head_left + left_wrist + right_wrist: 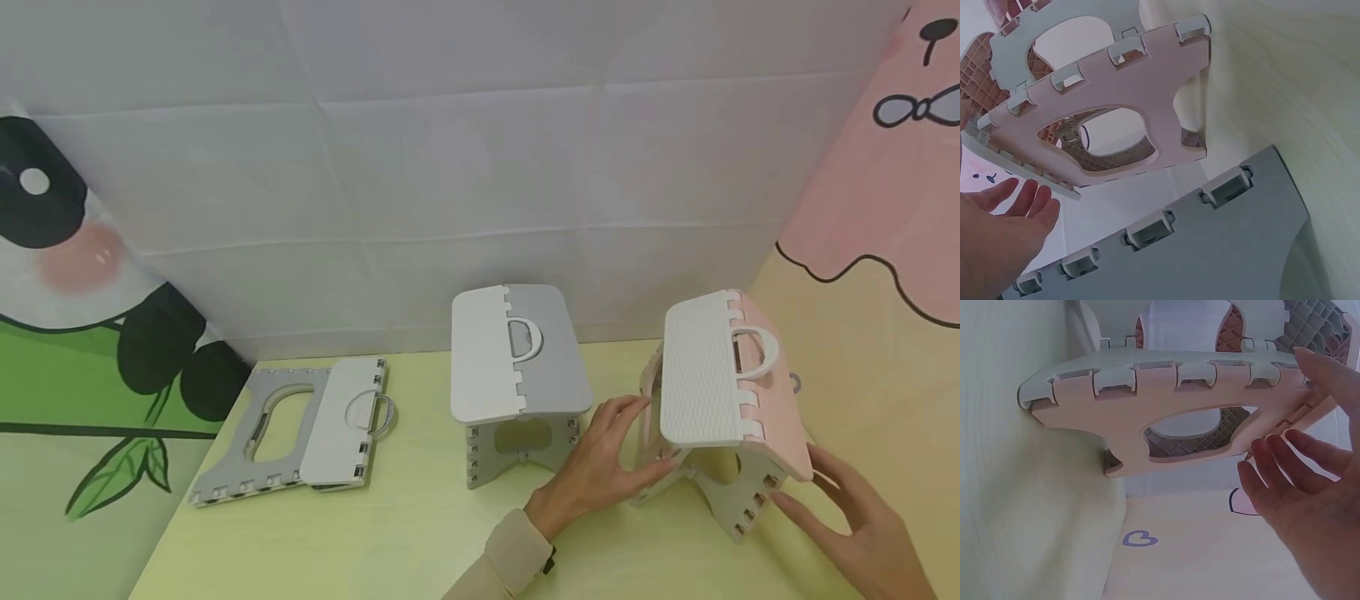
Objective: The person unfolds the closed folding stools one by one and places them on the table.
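A pink and white folding step stool (701, 371) stands unfolded at the right of the table, a white loop handle on its top. My left hand (596, 467) is at its left side, fingertips at the seat edge and thumb toward the front leg. In the left wrist view the fingers of this hand (1013, 219) are loosely bent beside the stool's pink leg panel (1166, 94). At the right front corner is my right hand (862, 521), thumb and fingers spread. The right wrist view has its thumb over the hinged edge, fingers (1297, 462) relaxed below.
A grey and white folding stool (483, 358) stands unfolded in the middle, close to my left forearm. Another grey and white stool (288, 433) lies flat at the left. A pale cloth wall (450, 167) rises behind the yellowish table (300, 550).
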Available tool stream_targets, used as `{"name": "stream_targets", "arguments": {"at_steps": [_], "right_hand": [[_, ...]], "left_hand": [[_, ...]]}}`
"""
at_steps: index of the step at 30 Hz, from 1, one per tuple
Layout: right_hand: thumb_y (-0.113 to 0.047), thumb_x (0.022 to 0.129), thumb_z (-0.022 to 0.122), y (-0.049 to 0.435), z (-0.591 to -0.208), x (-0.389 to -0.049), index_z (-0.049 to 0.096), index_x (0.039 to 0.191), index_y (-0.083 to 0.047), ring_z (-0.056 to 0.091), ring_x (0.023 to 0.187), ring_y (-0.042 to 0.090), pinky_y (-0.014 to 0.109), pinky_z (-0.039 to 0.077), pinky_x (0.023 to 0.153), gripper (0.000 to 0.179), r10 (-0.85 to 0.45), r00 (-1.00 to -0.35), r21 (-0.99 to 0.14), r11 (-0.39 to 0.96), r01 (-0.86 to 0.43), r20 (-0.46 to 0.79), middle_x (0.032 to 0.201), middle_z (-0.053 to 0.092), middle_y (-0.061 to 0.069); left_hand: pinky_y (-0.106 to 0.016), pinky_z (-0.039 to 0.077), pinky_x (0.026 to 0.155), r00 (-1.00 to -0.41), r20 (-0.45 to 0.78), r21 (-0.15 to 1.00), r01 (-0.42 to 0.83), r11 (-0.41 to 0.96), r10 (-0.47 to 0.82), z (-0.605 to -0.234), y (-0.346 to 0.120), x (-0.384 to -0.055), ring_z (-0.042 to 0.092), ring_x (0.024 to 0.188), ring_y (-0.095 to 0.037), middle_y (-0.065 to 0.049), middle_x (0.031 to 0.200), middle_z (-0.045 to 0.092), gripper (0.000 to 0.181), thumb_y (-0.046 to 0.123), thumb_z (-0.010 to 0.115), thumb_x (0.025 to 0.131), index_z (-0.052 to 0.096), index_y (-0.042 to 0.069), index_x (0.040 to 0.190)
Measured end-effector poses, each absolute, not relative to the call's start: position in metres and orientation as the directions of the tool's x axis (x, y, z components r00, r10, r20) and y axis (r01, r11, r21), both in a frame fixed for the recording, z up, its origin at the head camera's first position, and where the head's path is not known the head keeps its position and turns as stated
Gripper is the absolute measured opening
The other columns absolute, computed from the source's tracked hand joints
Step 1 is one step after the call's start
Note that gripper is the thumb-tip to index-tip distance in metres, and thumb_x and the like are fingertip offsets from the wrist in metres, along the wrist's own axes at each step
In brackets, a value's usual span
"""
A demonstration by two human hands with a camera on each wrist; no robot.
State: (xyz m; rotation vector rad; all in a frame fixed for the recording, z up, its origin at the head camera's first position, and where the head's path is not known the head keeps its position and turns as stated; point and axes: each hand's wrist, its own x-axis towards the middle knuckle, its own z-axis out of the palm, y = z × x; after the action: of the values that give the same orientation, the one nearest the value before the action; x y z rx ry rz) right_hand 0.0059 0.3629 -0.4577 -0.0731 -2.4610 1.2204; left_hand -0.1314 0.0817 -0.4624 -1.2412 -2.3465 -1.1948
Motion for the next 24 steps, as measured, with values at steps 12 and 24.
{"name": "stream_targets", "arguments": {"at_steps": [12,24], "right_hand": [[0.019,0.07,0.085,0.363,-0.444,0.002,0.051,0.149,-0.004,0.048,0.128,-0.006,0.003,0.038,0.098,0.089,0.168,-0.881,-0.708,0.669,-0.227,0.441,0.148,0.054,-0.009],[0.031,0.062,0.079,0.364,-0.43,-0.002,0.05,0.146,0.007,0.05,0.134,0.005,0.011,0.039,0.106,0.092,0.155,-0.836,-0.69,0.653,-0.313,0.526,0.147,0.055,0.008]], "left_hand": [[-0.022,0.033,0.116,-0.567,0.585,0.509,0.813,0.282,0.579,-0.445,0.086,-0.129,0.037,0.144,-0.014,-0.008,0.15,0.045,0.078,0.039,0.08,0.09,0.043,0.009,0.153],[-0.02,0.03,0.116,-0.453,0.674,0.324,0.891,0.318,0.583,-0.433,0.094,-0.129,0.044,0.138,-0.016,-0.007,0.142,0.052,0.074,0.04,0.082,0.089,0.052,0.006,0.146]]}}
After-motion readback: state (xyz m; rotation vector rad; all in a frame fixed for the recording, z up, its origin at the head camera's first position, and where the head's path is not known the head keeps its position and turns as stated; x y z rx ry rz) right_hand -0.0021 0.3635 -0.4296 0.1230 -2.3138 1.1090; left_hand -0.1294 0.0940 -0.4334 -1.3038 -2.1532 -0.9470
